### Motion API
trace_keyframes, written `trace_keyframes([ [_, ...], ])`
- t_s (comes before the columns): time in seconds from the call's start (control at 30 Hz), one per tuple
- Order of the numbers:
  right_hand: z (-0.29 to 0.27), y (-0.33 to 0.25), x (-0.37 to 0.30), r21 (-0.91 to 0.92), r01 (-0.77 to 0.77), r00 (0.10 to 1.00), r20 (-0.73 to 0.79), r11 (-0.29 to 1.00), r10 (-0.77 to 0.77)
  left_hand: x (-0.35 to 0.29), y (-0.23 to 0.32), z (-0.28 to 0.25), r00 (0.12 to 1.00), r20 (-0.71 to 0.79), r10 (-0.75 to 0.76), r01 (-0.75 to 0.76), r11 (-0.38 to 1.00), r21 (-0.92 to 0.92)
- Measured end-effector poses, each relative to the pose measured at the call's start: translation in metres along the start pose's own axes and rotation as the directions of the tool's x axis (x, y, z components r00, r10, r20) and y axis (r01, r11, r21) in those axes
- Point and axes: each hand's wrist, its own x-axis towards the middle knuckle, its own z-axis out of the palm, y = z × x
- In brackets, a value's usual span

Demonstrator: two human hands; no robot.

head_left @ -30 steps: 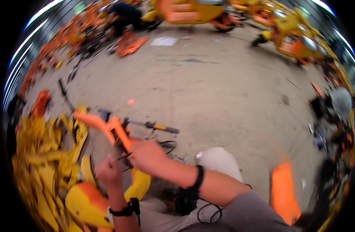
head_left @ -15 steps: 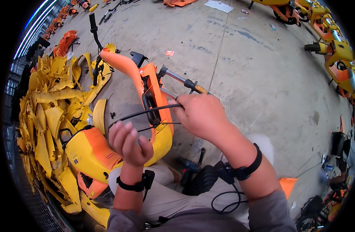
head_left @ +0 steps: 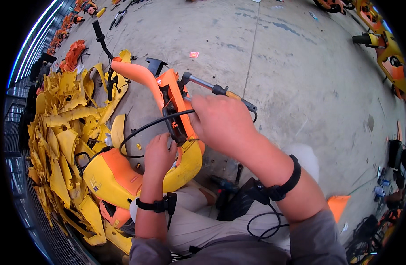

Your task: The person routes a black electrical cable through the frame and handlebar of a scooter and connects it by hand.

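A scooter with yellow and orange body panels lies in front of me, its orange front piece rising toward the handlebar. My right hand is closed around a black cable beside the orange front panel. From that hand the cable bows left in a wide loop and runs behind my left hand. The left hand's fingers are curled at the lower edge of the dark open slot in the panel; what they pinch is hidden. Just beyond my right hand is a grey fork tube.
A heap of yellow body panels lies along the left. A power drill and a wrench are on the floor by my legs. More scooters stand at the right. An orange panel lies by my right elbow.
My left hand has turned over and moved up and right to the panel's slot. The right hand has shifted slightly up and left with the cable, which now bows in a fuller loop.
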Motion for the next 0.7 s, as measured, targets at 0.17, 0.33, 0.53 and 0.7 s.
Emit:
trace_keyframes([
  [0.17,-0.003,0.006,0.001,0.037,0.051,0.987,-0.155,0.998,-0.045,0.001,0.013,-0.003,0.988,0.134,-0.078,0.078,0.997,0.006],
  [0.33,-0.015,0.011,0.001,0.055,0.111,0.953,-0.289,0.992,-0.090,0.004,0.027,-0.010,0.987,0.157,-0.039,0.071,0.976,-0.207],
  [0.53,-0.014,0.005,-0.003,0.048,0.231,0.886,-0.423,0.972,-0.190,0.003,0.025,-0.015,0.982,0.190,-0.019,0.049,0.986,-0.159],
  [0.7,-0.010,0.006,-0.003,0.043,0.250,0.898,-0.384,0.967,-0.215,-0.002,0.025,-0.024,0.996,0.079,0.028,-0.005,0.963,-0.270],
])
